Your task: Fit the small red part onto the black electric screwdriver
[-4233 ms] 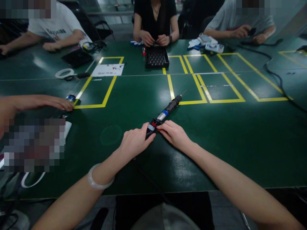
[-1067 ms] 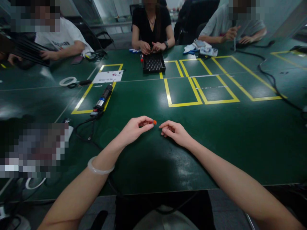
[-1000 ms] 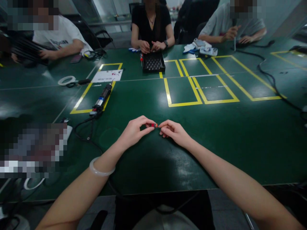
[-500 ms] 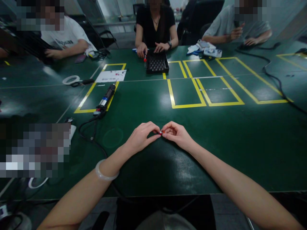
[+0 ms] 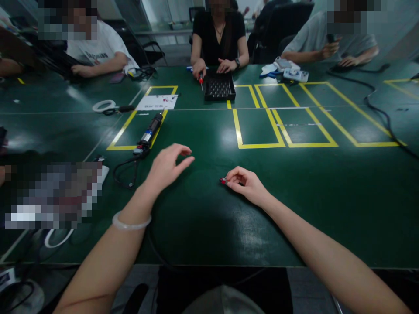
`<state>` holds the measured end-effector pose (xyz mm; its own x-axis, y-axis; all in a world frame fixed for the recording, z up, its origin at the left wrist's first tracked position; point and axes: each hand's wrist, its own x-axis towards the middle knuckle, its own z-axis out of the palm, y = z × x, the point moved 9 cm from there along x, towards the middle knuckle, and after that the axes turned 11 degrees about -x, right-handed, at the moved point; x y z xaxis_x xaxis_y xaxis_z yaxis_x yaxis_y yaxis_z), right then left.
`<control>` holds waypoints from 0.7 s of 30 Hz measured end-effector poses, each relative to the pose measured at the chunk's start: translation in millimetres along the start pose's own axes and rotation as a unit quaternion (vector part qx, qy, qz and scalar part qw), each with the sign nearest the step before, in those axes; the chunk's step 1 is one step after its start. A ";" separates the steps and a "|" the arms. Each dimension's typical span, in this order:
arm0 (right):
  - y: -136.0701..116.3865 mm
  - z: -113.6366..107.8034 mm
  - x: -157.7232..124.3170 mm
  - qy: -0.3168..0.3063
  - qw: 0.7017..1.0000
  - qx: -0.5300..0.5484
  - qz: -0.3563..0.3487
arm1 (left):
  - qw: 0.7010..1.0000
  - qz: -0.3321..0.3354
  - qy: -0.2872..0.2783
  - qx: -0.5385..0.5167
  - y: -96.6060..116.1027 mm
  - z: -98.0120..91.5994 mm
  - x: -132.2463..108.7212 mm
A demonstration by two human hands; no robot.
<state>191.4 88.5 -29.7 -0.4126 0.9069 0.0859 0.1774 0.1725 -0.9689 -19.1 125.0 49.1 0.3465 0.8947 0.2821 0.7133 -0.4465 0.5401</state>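
Note:
My right hand rests on the green table, its fingertips pinched on a small red part. My left hand hovers to the left of it with its fingers loosely spread and nothing in them. It is nearest to an electric screwdriver with a blue band, which lies across a yellow tape line at the left, its black cord looping toward me.
Yellow tape rectangles mark the table's middle. A black tray sits in front of a person in black at the far side. Other people sit at the far left and right. A white tape roll and a paper sheet lie at the left.
My hands were joined on the small red part half a second ago. My left hand has let go and moved left toward the screwdriver; my right hand keeps the part.

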 end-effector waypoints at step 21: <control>6.0 -2.0 0.4 0.011 1.000 0.010 0.002 | 0.898 -0.307 -0.060 0.310 -128.3 -24.9 -25.4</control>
<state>194.1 90.6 -35.0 -0.3919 0.9158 0.0879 0.1608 0.1622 -0.9736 -134.7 159.2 -7.6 -0.1921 0.9810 -0.0259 0.9813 0.1924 0.0082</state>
